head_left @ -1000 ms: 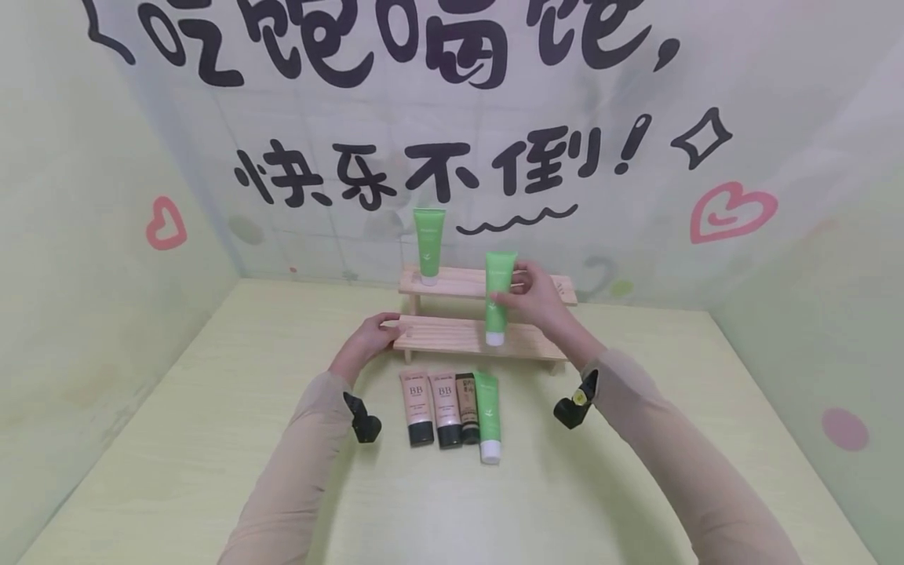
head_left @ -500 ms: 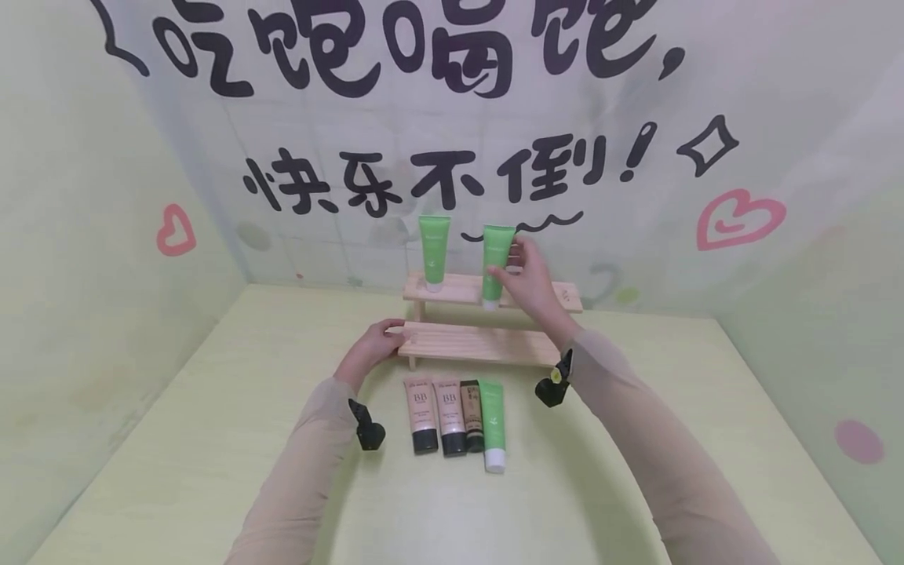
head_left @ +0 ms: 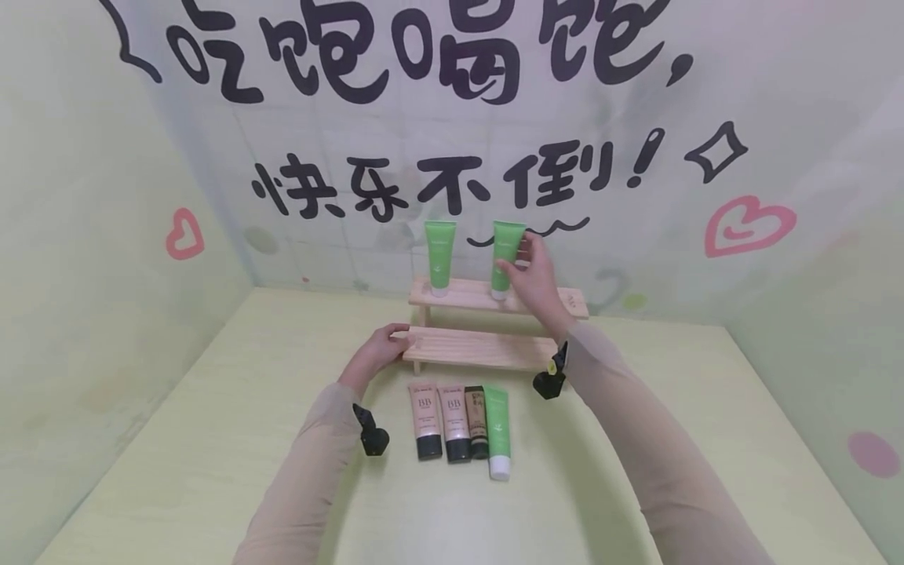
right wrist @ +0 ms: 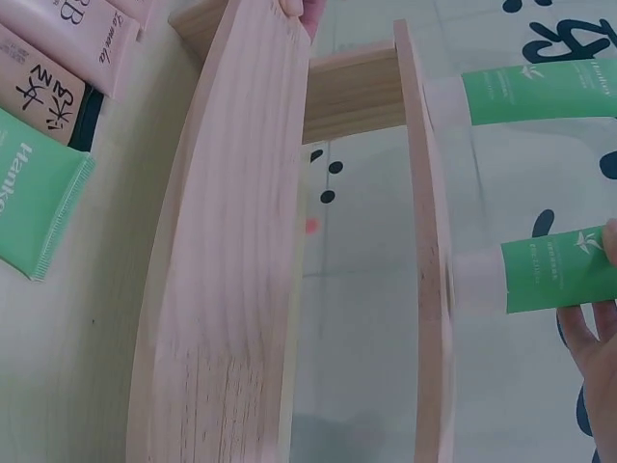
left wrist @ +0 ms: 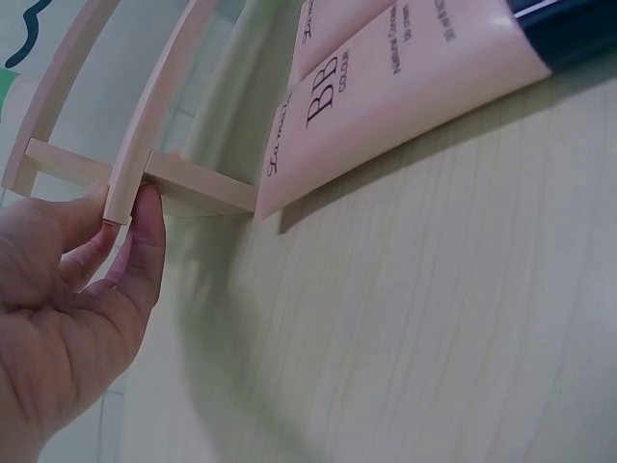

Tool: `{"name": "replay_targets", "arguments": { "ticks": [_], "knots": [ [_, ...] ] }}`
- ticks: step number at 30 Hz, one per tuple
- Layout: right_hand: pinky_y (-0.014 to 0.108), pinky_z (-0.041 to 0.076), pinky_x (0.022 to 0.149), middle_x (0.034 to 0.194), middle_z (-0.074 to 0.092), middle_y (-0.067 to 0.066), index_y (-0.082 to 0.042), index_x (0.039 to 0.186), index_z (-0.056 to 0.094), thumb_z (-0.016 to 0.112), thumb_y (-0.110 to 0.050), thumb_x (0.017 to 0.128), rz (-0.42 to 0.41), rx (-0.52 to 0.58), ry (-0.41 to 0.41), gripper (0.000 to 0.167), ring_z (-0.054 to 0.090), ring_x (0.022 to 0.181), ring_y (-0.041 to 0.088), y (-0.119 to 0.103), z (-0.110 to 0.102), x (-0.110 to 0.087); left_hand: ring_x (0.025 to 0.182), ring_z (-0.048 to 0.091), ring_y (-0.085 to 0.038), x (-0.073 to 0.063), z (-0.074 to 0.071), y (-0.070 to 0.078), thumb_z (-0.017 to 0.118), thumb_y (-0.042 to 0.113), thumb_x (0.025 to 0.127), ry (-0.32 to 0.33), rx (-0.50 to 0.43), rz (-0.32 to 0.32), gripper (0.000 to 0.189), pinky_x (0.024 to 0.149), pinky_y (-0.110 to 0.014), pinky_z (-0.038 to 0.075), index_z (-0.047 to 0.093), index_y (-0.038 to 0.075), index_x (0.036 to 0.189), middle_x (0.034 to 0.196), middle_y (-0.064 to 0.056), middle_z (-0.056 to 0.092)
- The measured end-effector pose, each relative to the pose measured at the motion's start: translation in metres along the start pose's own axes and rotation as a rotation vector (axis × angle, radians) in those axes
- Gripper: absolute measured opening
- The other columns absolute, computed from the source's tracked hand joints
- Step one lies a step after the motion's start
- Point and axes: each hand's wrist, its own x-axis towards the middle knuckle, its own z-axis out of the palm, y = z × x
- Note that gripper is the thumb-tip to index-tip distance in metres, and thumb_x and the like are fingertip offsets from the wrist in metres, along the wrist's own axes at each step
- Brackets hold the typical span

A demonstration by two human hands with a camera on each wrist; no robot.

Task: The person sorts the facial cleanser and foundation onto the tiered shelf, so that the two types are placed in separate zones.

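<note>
A two-tier wooden rack [head_left: 480, 347] stands on the table near the back wall. My left hand [head_left: 381, 345] grips the left end of its lower shelf, thumb above and fingers below, as the left wrist view shows at the board end [left wrist: 135, 174]. On the upper shelf, my right hand [head_left: 538, 284] holds a green squeeze tube [head_left: 503, 249] upright, its white cap down at the board. Another green tube [head_left: 440, 257] stands cap down on that shelf, farther left. In the right wrist view, fingers [right wrist: 578, 333] curl around the held tube [right wrist: 540, 278].
In front of the rack lie two pink BB cream tubes [head_left: 425, 420] [head_left: 454, 424] with black caps, a brown tube [head_left: 476, 420] and a green tube [head_left: 498, 431], side by side. A wall printed with large black characters [head_left: 452, 184] rises behind the rack.
My right hand has lifted the green tube from in front of the lower shelf up and back onto the upper shelf. My left hand keeps its grip on the lower shelf's end.
</note>
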Motion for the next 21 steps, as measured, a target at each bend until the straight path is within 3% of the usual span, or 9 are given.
{"name": "replay_targets", "arguments": {
  "ticks": [10,16,21],
  "knots": [
    [0.035,0.045,0.098,0.129,0.048,0.017,-0.006,0.136,0.029,0.063,-0.008,0.084,-0.009,-0.028,-0.015,0.062,0.05,0.116,0.029,0.0059,-0.0025,-0.0015,0.103,0.058,-0.021,-0.0027,0.0017,0.0002,0.048,0.022,0.096,-0.005,0.007,0.01,0.046,0.088,-0.031,0.048,0.036,0.007,0.138,0.128,-0.023,0.051],
    [0.039,0.045,0.097,0.13,0.046,0.021,-0.011,0.142,0.016,0.059,-0.011,0.087,-0.023,-0.05,-0.071,0.071,0.05,0.117,0.033,0.0071,-0.0042,-0.0013,0.106,0.058,-0.024,-0.0021,0.0,0.0018,0.047,0.022,0.096,-0.006,0.027,0.007,0.046,0.09,-0.032,0.048,0.036,0.008,0.138,0.128,-0.023,0.051],
    [0.041,0.04,0.102,0.138,0.038,0.021,-0.015,0.145,0.007,0.058,-0.012,0.088,0.014,-0.044,-0.124,0.076,0.044,0.124,0.034,0.0103,-0.0047,-0.0013,0.108,0.057,-0.025,0.0015,-0.0009,-0.0003,0.048,0.024,0.096,-0.007,0.033,0.002,0.048,0.091,-0.034,0.047,0.035,0.008,0.139,0.13,-0.023,0.05]
  ]
}}
